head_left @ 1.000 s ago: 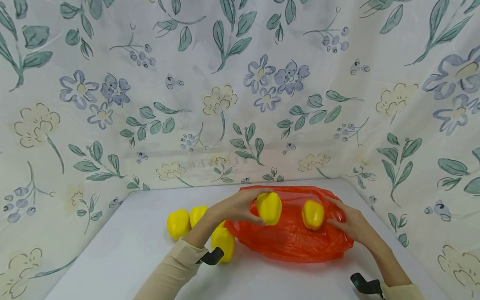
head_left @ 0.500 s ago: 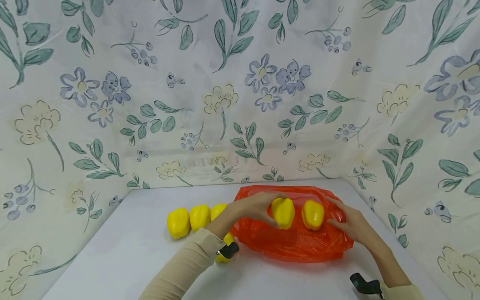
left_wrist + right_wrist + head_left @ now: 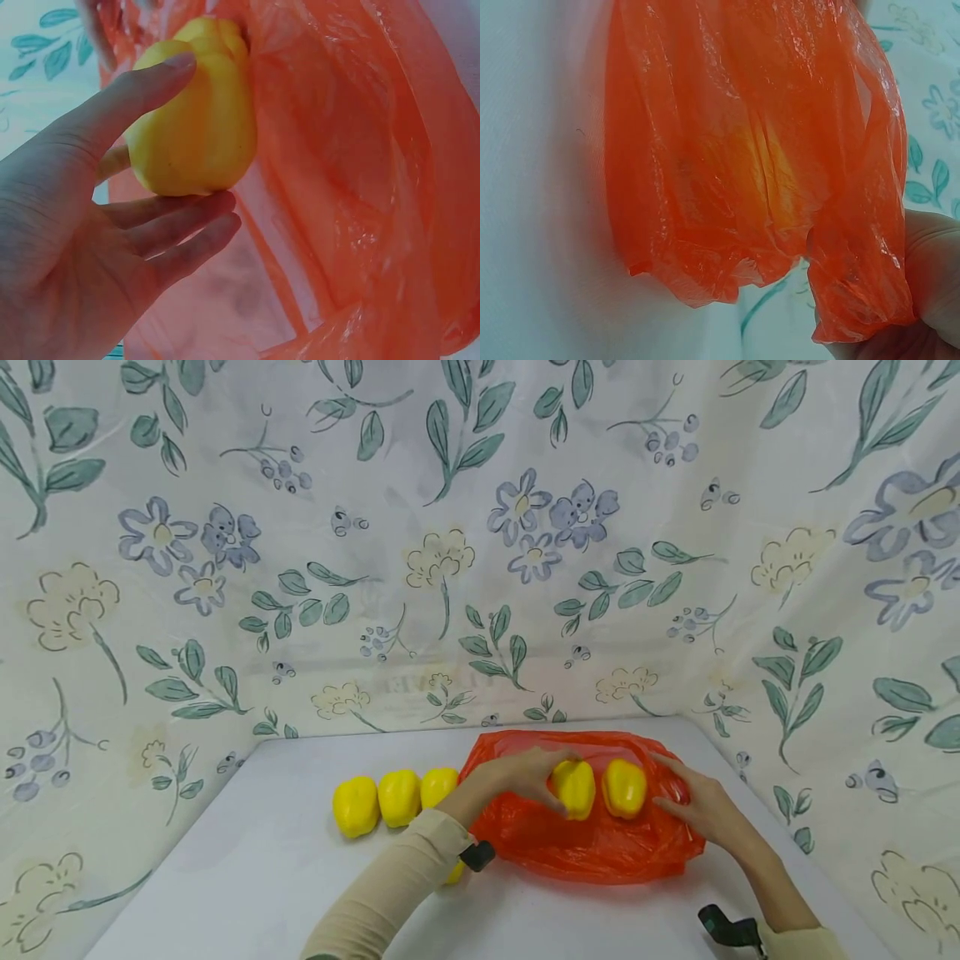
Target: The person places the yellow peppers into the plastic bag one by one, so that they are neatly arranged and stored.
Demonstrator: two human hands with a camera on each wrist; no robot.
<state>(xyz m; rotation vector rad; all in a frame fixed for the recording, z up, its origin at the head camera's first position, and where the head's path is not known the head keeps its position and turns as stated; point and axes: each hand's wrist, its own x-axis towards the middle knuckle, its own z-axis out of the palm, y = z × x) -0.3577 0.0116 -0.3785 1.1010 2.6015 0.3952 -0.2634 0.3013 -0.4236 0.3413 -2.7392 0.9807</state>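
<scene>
My left hand holds a yellow bell pepper over the red plastic bag. In the left wrist view the thumb lies on the pepper and fingers are against its other side. A second yellow bell pepper lies on the bag, just right of the held one. At the bag's right end, my right hand grips the plastic; in the right wrist view the thumb presses a bunched corner. A yellow patch shows through the red film there.
Several yellow bell peppers stand left of the bag on the white table. One is mostly hidden behind the left forearm. Floral cloth hangs behind and beside the table.
My left hand has carried its bell pepper rightward and slightly down, close beside the other pepper on the bag. The right hand has stayed at the bag's right end.
</scene>
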